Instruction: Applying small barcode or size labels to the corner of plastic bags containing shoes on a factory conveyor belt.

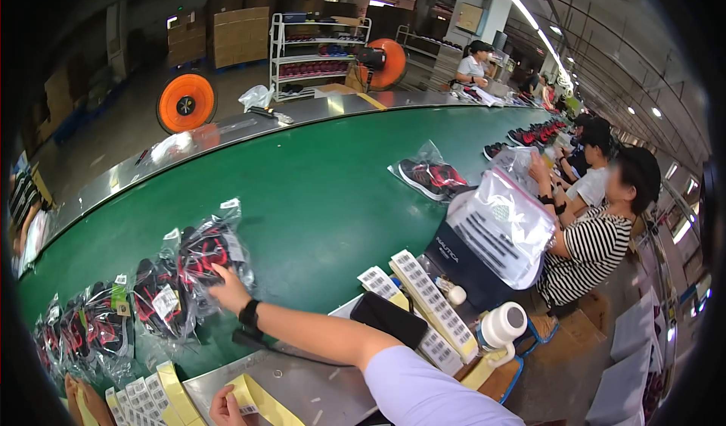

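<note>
My right hand [229,290] reaches across the green belt [318,199] to a pair of black and red shoes in a clear plastic bag [208,248]. Its fingers are closed at the bag's near side, and a dark band circles the wrist. Near the lower edge, my left hand [224,408] pinches a yellow strip of barcode labels [261,403]. Left of the right hand lies another bagged pair of shoes [162,297] with a white label on it. Several more bagged pairs [102,320] line the belt farther left.
Barcode label sheets [435,305], a black phone [389,320] and a white jug [503,326] are at my right. Beyond stands a dark blue bin [476,263] topped with plastic bags. A co-worker's hands [85,399] are at lower left; other people work along the right side.
</note>
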A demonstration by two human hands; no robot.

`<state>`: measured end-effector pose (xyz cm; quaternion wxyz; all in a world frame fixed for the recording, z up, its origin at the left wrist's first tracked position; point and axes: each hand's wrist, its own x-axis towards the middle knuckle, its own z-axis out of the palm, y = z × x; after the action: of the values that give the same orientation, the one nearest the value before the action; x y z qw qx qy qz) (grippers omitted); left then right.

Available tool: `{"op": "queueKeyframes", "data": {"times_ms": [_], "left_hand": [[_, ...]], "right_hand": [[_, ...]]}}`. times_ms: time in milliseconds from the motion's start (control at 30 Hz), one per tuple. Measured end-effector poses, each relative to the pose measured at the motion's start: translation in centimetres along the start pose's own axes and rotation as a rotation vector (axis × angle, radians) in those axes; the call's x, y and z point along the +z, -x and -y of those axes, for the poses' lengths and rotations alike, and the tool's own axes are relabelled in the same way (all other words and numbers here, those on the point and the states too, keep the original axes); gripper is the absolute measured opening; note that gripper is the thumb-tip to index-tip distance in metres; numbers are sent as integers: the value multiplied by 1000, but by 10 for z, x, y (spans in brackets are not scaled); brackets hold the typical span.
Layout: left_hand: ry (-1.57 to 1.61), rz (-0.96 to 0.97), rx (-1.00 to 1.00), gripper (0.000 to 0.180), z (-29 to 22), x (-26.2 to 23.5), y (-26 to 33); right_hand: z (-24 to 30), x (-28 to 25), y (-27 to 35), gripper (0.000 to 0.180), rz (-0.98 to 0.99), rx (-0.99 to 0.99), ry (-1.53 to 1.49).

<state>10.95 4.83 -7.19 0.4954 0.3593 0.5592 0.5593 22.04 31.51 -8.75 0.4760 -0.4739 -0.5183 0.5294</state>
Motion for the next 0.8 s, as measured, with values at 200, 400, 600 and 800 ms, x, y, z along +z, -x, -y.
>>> {"op": "queueKeyframes", "data": {"times_ms": [200, 400, 600, 800], "left_hand": [[171, -193, 119, 22, -7, -7, 6], [164, -89, 130, 24, -45, 27, 24], [-82, 102, 31, 27, -62, 34, 42], [-59, 66, 12, 25, -59, 36, 58]], "right_hand": [[32, -2, 83, 21, 326, -135, -123], [50, -47, 217, 25, 627, 72, -7], [47, -55, 240, 21, 434, 101, -99], [58, -59, 248, 19, 351, -33, 44]]}}
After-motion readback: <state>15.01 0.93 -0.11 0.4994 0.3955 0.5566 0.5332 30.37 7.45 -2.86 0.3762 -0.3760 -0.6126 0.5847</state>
